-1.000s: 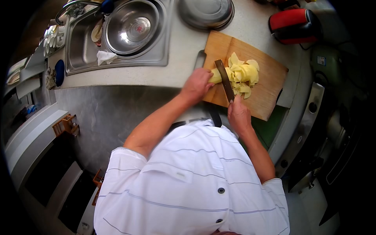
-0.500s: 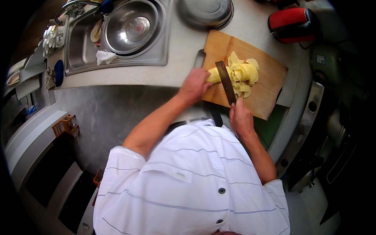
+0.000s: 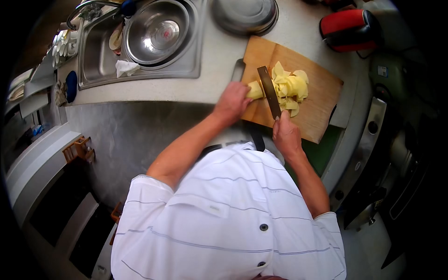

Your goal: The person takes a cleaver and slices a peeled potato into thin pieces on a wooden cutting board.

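A peeled yellow potato [image 3: 255, 90] lies at the left side of the wooden cutting board [image 3: 318, 98]. My left hand [image 3: 232, 103] is closed around its left end, and the fingers hide part of it. My right hand [image 3: 287, 135] grips the handle of a broad dark kitchen knife [image 3: 269, 91], whose blade stands on edge at the potato's right end. Directly right of the blade sits a heap of thin potato slices [image 3: 293, 87], some of them touching the knife. The knife handle is mostly covered by my fingers.
A steel basin [image 3: 158, 35] rests in the sink [image 3: 100, 58] at upper left, with a white cloth [image 3: 126, 68] by it. An upturned metal bowl [image 3: 243, 14] stands behind the board. A red and black kettle [image 3: 347, 29] is at the back right.
The knife and my right hand have shifted slightly away from my body, and the blade has tilted a little. My left hand stays on the potato.
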`<state>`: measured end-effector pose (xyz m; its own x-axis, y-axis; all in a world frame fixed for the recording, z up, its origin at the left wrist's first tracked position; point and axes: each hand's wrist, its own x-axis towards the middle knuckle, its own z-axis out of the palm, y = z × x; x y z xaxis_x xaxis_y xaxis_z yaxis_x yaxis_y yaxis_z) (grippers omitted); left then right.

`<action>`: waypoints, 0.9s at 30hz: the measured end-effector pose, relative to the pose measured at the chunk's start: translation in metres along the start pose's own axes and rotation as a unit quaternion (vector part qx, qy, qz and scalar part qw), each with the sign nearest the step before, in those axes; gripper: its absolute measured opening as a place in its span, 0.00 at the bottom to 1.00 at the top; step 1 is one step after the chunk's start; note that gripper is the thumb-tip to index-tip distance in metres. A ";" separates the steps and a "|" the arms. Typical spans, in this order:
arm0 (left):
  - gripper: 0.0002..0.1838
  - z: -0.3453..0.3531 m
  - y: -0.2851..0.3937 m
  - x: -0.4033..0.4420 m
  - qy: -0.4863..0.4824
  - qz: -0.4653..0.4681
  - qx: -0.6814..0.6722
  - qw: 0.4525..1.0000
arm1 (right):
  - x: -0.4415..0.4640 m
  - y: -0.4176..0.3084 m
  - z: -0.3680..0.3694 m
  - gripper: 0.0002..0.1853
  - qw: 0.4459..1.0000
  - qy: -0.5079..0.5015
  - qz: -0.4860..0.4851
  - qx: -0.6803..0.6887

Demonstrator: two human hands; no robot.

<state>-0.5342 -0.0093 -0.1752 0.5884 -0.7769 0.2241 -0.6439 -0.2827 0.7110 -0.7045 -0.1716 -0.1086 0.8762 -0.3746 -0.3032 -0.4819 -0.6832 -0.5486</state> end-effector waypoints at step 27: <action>0.21 0.004 -0.001 -0.003 0.010 -0.012 -0.014 1.000 | -0.016 -0.003 0.000 0.07 0.999 0.024 -0.023 -0.007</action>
<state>-0.5368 -0.0087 -0.1791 0.6131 -0.7589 0.2195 -0.6153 -0.2845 0.7352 -0.7173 -0.1635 -0.1016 0.8967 -0.3723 -0.2395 -0.4413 -0.7094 -0.5495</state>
